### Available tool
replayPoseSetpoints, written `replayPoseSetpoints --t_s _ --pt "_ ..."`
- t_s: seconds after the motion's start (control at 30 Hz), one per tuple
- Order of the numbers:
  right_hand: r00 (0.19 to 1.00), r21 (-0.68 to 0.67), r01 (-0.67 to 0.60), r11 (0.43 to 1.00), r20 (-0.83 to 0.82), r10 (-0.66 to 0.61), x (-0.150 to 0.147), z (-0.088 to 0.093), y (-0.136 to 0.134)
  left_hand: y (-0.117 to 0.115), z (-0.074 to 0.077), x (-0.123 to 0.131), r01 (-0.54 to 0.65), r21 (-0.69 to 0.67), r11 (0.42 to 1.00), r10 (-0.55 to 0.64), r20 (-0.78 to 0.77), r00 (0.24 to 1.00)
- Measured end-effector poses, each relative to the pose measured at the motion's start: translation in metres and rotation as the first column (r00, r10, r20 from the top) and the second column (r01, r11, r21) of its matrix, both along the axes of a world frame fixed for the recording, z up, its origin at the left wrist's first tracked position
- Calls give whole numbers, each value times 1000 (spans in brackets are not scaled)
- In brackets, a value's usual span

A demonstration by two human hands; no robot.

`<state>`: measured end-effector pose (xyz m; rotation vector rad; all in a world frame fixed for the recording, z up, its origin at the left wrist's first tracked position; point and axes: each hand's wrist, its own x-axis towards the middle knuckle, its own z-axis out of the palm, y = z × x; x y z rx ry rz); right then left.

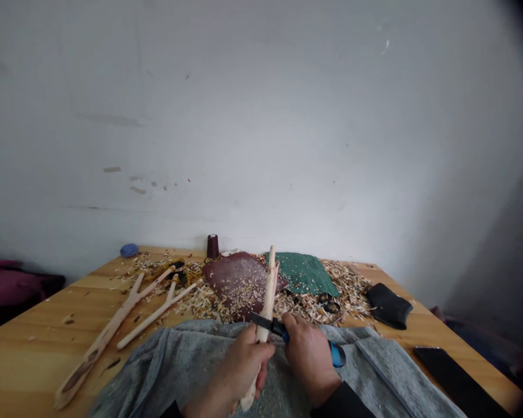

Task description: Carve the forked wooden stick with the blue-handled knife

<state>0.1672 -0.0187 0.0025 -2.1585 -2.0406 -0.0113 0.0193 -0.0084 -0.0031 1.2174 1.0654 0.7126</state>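
Note:
My left hand (244, 363) is wrapped round the lower part of a peeled wooden stick (269, 290), which stands nearly upright with a short side branch near its top. In my right hand (307, 351) is a knife with a blue and black handle (336, 353). Its dark blade (261, 320) lies across the stick just above my left fingers, touching the wood. Both hands are over a grey cloth (192, 348) that hangs over the near table edge.
Two forked peeled sticks (113, 325) lie on the wooden table's left side. Wood shavings cover a maroon sheet (239, 278) and a green sheet (307, 273). A thread spool (212, 246) stands by the wall. At right lie a black piece (387, 305) and a dark flat object (457, 377).

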Motion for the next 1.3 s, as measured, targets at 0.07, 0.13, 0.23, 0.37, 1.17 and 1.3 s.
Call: replayPoseSetpoints --t_s 0.07,0.13,0.23,0.37,1.17,1.3 --pt "1000 2 -14 1000 -18 14 1 -1 -1 -2 1 1 -14 7 1000 14 -23 1000" --pt "999 1 -31 1000 -22 31 1 -1 -2 -3 4 1 -35 1 999 35 -40 999" --pt "997 2 -79 997 -25 79 -4 -2 -5 -3 8 1 -66 -23 998 64 -89 994" --pt "995 -12 -95 995 -42 94 -9 -2 -7 -1 9 0 -58 -32 998 54 -115 992" --pt "1000 -25 -18 1000 -10 18 0 -7 3 -10 -1 3 -81 -72 994 80 -12 997" --pt "999 -55 -34 998 -21 33 0 -7 2 -14 -3 5 -91 -141 986 103 83 991"
